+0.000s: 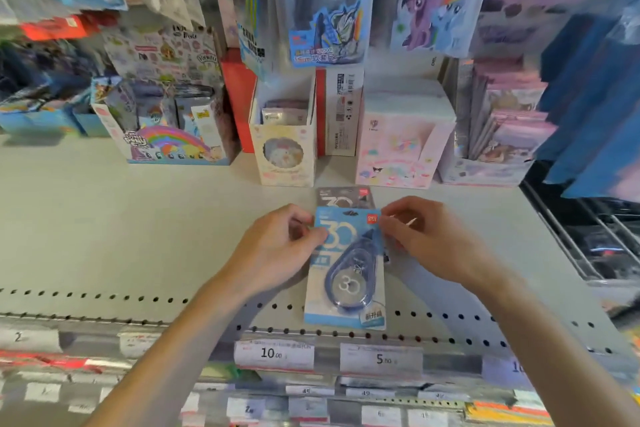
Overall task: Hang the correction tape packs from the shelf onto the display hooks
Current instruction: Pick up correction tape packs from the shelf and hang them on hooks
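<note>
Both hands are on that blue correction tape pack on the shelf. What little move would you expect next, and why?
Probably lift the blue pack off the shelf. The left hand and right hand each pinch an upper edge, a dark pack lies beneath it, and no free hook is clearly in view.

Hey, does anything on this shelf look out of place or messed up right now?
Nothing damaged or spilled. The blue correction tape pack, pinched by the left hand and right hand, lies over a grey pack flat on the shelf, not yet hung.
</note>
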### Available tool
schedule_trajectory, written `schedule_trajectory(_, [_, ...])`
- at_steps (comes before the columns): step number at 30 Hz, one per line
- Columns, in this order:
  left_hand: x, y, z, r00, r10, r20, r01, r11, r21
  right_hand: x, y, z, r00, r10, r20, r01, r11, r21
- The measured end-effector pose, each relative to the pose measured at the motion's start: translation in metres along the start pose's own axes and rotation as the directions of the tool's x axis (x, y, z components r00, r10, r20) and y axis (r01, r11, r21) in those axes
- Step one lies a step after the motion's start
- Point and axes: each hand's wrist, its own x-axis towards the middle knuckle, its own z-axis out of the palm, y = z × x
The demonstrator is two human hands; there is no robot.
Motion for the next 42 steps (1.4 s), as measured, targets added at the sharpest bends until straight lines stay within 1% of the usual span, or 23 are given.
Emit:
schedule_trajectory(2, [0.004, 0.001, 0.002, 1.000, -0.008, 0.012, 0.008, 0.999, -0.031, 0.004, -0.003, 0.005, 1.000, 0.020, 0.020, -0.020, 1.000, -0.020])
schedule_trajectory(4, [0.007, 0.003, 0.001, 0.999, -0.014, 0.036, 0.017, 0.995, -0.094, 0.006, -0.005, 0.007, 0.999, 0.036, 0.009, -0.036, 0.999, 0.013])
schedule_trajectory(6, [0.008, 0.006, -0.001, 0.998, 0.001, 0.064, 0.012, 0.979, -0.201, 0.008, -0.008, 0.005, 0.998, 0.061, 0.002, -0.060, 0.986, 0.157])
schedule_trajectory(8, [0.010, 0.012, -0.004, 0.997, 0.031, 0.067, -0.008, 0.948, -0.318, 0.012, -0.015, 0.001, 0.997, 0.080, 0.024, -0.083, 0.935, 0.344])
schedule_trajectory(10, [0.012, 0.018, -0.008, 0.996, 0.054, 0.068, -0.021, 0.908, -0.418, 0.017, -0.024, -0.004, 0.998, 0.059, 0.018, -0.061, 0.878, 0.475])
schedule_trajectory(13, [0.013, 0.026, -0.014, 0.991, 0.090, 0.094, -0.029, 0.856, -0.516, 0.025, -0.038, -0.005, 0.998, 0.044, -0.036, -0.014, 0.799, 0.601])
schedule_trajectory(15, [0.014, 0.027, -0.018, 0.989, 0.085, 0.121, -0.005, 0.839, -0.544, 0.029, -0.043, -0.002, 0.997, 0.046, -0.066, 0.005, 0.780, 0.626])
schedule_trajectory(17, [0.016, 0.025, -0.023, 0.990, 0.075, 0.117, 0.000, 0.844, -0.536, 0.030, -0.042, -0.001, 0.996, 0.029, -0.081, 0.024, 0.811, 0.584])
schedule_trajectory(19, [0.017, 0.022, -0.029, 0.993, 0.079, 0.082, -0.025, 0.852, -0.523, 0.030, -0.035, 0.000, 0.996, -0.013, -0.087, 0.052, 0.887, 0.460])
schedule_trajectory(21, [0.018, 0.019, -0.034, 0.998, 0.068, 0.001, -0.057, 0.833, -0.550, 0.028, -0.027, 0.004, 0.995, -0.049, -0.086, 0.063, 0.983, 0.173])
schedule_trajectory(22, [0.019, 0.017, -0.036, 0.997, 0.058, -0.042, -0.071, 0.825, -0.560, 0.026, -0.024, 0.008, 0.996, -0.056, -0.071, 0.057, 0.998, 0.010])
schedule_trajectory(24, [0.019, 0.014, -0.039, 0.994, 0.032, -0.101, -0.084, 0.816, -0.571, 0.020, -0.021, 0.020, 0.996, -0.091, -0.018, 0.085, 0.969, -0.231])
schedule_trajectory(26, [0.019, 0.011, -0.039, 0.992, 0.016, -0.124, -0.085, 0.814, -0.575, 0.015, -0.021, 0.032, 0.987, -0.143, 0.065, 0.158, 0.913, -0.377])
schedule_trajectory(28, [0.018, 0.008, -0.040, 0.991, 0.017, -0.135, -0.092, 0.816, -0.571, 0.013, -0.022, 0.034, 0.981, -0.157, 0.111, 0.188, 0.899, -0.397])
schedule_trajectory(31, [0.018, 0.005, -0.040, 0.988, 0.016, -0.152, -0.101, 0.818, -0.566, 0.014, -0.021, 0.021, 0.976, -0.135, 0.173, 0.186, 0.927, -0.325])
schedule_trajectory(33, [0.017, 0.005, -0.039, 0.988, 0.015, -0.153, -0.101, 0.814, -0.572, 0.011, -0.018, 0.016, 0.975, -0.094, 0.200, 0.165, 0.912, -0.374])
schedule_trajectory(35, [0.016, 0.005, -0.038, 0.989, 0.006, -0.150, -0.094, 0.805, -0.586, 0.008, -0.015, 0.017, 0.983, -0.056, 0.175, 0.133, 0.873, -0.470])
schedule_trajectory(37, [0.015, 0.006, -0.036, 0.988, -0.002, -0.153, -0.091, 0.797, -0.597, 0.006, -0.014, 0.020, 0.989, -0.070, 0.128, 0.124, 0.866, -0.485])
schedule_trajectory(39, [0.013, 0.007, -0.034, 0.987, -0.006, -0.163, -0.096, 0.789, -0.607, 0.007, -0.014, 0.018, 0.992, -0.089, 0.087, 0.117, 0.901, -0.418])
schedule_trajectory(42, [0.011, 0.008, -0.035, 0.978, -0.012, -0.211, -0.123, 0.778, -0.616, 0.007, -0.011, 0.004, 0.997, -0.074, 0.030, 0.079, 0.961, -0.264])
